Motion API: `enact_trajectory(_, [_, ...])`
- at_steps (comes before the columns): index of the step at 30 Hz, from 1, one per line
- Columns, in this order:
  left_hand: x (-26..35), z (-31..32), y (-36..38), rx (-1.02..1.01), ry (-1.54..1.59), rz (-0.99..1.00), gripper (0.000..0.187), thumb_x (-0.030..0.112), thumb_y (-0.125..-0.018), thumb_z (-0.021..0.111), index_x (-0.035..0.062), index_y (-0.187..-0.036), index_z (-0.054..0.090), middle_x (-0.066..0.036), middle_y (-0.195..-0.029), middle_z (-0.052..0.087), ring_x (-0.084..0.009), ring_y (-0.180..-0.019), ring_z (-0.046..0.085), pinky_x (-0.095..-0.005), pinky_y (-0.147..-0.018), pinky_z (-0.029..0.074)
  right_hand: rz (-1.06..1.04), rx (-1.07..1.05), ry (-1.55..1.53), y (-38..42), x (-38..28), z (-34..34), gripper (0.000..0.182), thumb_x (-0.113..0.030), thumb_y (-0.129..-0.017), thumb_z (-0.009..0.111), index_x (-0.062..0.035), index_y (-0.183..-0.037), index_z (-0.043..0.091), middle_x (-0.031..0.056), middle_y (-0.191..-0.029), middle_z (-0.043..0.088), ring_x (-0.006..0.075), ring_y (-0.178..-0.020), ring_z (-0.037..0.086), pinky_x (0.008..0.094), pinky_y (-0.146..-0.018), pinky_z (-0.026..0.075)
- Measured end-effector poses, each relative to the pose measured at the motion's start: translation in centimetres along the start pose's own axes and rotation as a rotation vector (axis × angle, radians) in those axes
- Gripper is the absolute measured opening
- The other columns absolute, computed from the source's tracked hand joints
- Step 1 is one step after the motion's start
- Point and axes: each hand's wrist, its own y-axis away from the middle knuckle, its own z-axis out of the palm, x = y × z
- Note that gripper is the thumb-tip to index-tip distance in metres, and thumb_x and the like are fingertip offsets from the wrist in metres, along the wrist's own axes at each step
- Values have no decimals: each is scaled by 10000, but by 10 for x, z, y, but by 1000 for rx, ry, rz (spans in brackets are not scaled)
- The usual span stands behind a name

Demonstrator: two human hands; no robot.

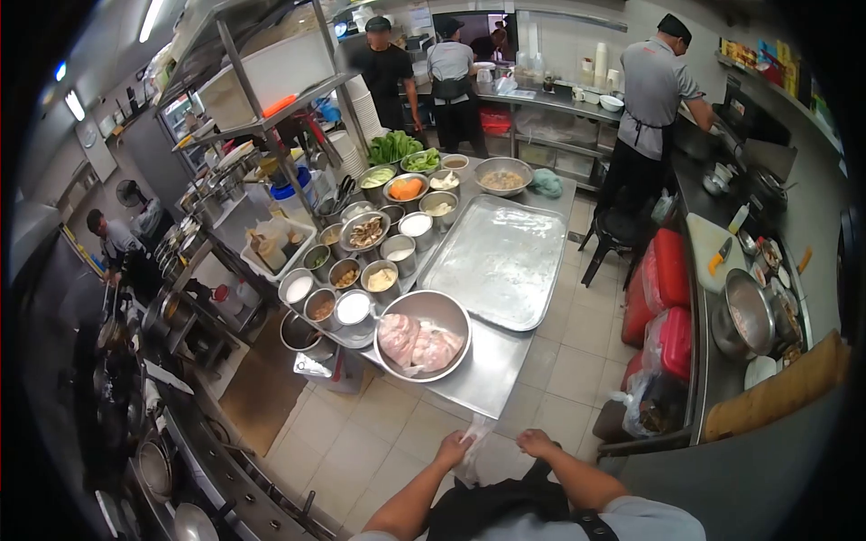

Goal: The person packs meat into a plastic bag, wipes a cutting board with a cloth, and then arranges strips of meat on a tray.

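A: Plastic bag, thin and clear: who holds it?

B: Both hands, low in view. The left hand pinches one edge; the right hand seems closed on the other, though it is small and blurred.

A: Why held so?

B: Probably to spread its mouth. It hangs between the hands, just before the steel table corner, near the bowl of raw meat.

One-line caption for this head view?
Both hands, left hand and right hand, hold thin clear plastic before a steel bowl of raw meat.
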Motion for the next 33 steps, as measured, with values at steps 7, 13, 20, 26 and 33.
enact_trajectory(7, [2,-30,36,-73,-200,96,310,336,-962,509,30,-954,559,-265,-916,621,-468,-901,582,-496,-773,461,455,-23,-964,-39,-190,-10,201,-90,-871,564,31,-1023,617,123,-888,681,231,-782,682,332,-636,550])
enact_trajectory(13, [25,-52,55,-104,-182,40,303,334,-958,504,38,-990,559,-255,-915,625,-439,-904,603,-493,-773,460,601,-70,-1125,-51,-172,27,243,-223,-946,472,-55,-1033,625,105,-951,672,245,-838,668,431,-688,562])
enact_trajectory(20, [-3,-31,74,-261,-47,182,257,285,-968,474,47,-1050,525,-228,-907,591,-397,-876,587,-460,-798,456,612,-520,-1756,-68,-173,57,610,-575,-929,346,-47,-1070,618,187,-1048,650,369,-970,634,527,-872,518])
enact_trajectory(26, [-26,-22,62,-168,-97,178,281,296,-948,480,44,-1004,591,-218,-1019,599,-406,-960,584,-468,-846,453,638,-519,-1716,-57,-203,42,703,-634,-912,352,-26,-1167,597,197,-1154,621,362,-1047,615,537,-938,485])
enact_trajectory(33, [-30,-7,74,-144,-328,285,182,187,-835,599,22,-891,655,-204,-910,648,-375,-845,622,-457,-771,491,572,-385,-1572,-29,-166,55,288,-273,-954,536,-23,-1058,636,126,-990,684,238,-863,680,386,-759,572])
